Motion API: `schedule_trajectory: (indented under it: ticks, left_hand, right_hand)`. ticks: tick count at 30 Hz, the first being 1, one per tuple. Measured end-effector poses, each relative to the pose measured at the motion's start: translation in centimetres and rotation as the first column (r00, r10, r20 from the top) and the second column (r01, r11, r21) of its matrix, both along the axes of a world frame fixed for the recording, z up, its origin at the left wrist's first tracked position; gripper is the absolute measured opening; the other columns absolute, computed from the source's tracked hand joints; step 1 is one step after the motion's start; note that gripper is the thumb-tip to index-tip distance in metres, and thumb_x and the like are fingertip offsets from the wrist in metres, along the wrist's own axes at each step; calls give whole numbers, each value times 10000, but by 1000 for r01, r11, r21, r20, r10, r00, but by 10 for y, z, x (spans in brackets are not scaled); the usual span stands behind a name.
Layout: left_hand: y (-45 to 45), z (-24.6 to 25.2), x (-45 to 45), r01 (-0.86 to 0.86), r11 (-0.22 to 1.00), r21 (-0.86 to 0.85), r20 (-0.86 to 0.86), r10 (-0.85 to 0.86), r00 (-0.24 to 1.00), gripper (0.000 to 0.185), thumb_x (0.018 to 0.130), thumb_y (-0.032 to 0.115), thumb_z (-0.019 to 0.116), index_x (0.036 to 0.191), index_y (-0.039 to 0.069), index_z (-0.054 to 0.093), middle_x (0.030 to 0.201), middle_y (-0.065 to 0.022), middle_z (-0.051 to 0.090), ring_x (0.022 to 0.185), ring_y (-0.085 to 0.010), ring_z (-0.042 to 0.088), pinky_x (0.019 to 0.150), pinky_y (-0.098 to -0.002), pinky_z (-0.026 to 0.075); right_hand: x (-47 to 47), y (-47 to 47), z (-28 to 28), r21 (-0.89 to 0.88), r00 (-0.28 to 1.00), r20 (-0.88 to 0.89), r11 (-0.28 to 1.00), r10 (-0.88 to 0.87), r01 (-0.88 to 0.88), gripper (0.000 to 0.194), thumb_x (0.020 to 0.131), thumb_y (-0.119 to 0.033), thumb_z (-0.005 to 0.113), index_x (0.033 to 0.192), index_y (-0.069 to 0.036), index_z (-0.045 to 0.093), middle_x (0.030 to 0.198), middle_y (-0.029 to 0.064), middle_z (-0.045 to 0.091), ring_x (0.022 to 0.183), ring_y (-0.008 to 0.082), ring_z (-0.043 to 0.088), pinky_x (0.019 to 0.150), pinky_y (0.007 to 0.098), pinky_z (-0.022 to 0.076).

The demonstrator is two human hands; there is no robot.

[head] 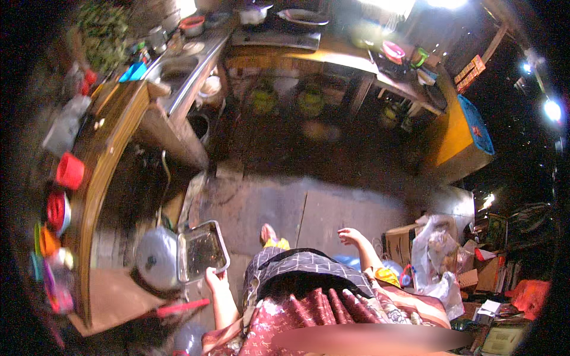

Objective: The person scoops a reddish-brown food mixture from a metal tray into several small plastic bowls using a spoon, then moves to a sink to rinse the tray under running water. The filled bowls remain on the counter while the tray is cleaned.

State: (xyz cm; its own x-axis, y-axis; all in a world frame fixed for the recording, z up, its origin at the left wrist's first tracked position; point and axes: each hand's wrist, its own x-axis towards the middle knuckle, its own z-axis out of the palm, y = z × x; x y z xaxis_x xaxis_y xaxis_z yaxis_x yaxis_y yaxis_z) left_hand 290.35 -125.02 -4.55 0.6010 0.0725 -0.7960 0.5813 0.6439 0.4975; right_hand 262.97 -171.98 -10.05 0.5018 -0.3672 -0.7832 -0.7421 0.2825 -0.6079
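My left hand (217, 279) grips the near corner of a shallow rectangular tray (226, 256) with a pale rim. The tray is tilted, and its inner face looks dark and shiny. Just left of it is a large round metal lid or pot cover (156, 258) with a dark knob; whether the two touch I cannot tell. On my right side, my right hand (350, 236) hangs above the floor with its fingers loosely bent and apart, holding nothing. A cardboard box (397, 242) is to the right of that hand.
A wooden counter (120, 133) with colourful plastic bowls curves along the left, near a metal sink (178, 69). Ahead, a stove (276, 39) carries pots. An orange cabinet (445, 133) stands right. Plastic bags (434, 253) and clutter crowd my right side. Bare floor (262, 200) lies before me.
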Motion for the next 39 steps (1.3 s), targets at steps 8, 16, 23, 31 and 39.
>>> schedule_trajectory:
  ticks: [8, 16, 23, 31, 39]
  left_hand:
    - [-146, 71, 199, 159, 984, -83, 145, -146, 979, 88, 710, 97, 573, 766, 74, 508, 699, -37, 548, 641, -182, 562, 583, -322, 495]
    - [-273, 95, 330, 258, 966, -20, 201, -249, 947, 243, 700, 115, 639, 907, 153, 517, 776, 13, 553, 661, -111, 565, 508, -242, 488]
    - [-395, 77, 418, 74, 970, 233, 431, -172, 886, 176, 800, 196, 613, 910, 65, 573, 780, 13, 520, 683, -93, 499, 579, -239, 414]
    - [-414, 77, 487, -143, 984, 110, 662, 35, 749, 196, 818, 43, 564, 1014, 23, 567, 922, -68, 586, 827, -169, 564, 746, -300, 453]
    - [-428, 104, 586, -203, 936, 287, 370, 87, 925, 409, 815, 235, 622, 1133, 10, 498, 1014, -75, 580, 938, -195, 556, 833, -343, 436]
  right_hand:
    - [76, -147, -7, -196, 960, -33, 944, -277, 266, 204, 809, -216, 571, 1000, -149, 595, 720, 13, 579, 560, 141, 541, 491, 305, 452]
    - [146, -255, -29, -43, 970, -242, 999, -17, 7, 147, 823, -240, 536, 837, -99, 572, 628, 40, 545, 472, 172, 494, 403, 321, 392]
    - [455, -507, -23, -505, 938, -216, 791, 270, -344, 170, 819, -257, 552, 807, -89, 574, 677, 61, 561, 569, 184, 532, 478, 346, 431]
    - [1000, -517, 85, -413, 713, 471, 844, 519, -342, 296, 861, -161, 549, 1137, -52, 553, 1113, 78, 582, 1070, 187, 521, 905, 279, 405]
    - [1235, -230, 231, -883, -257, 186, 47, 948, -467, 332, 815, -211, 591, 1132, -115, 572, 1010, 141, 619, 902, 263, 598, 813, 349, 474]
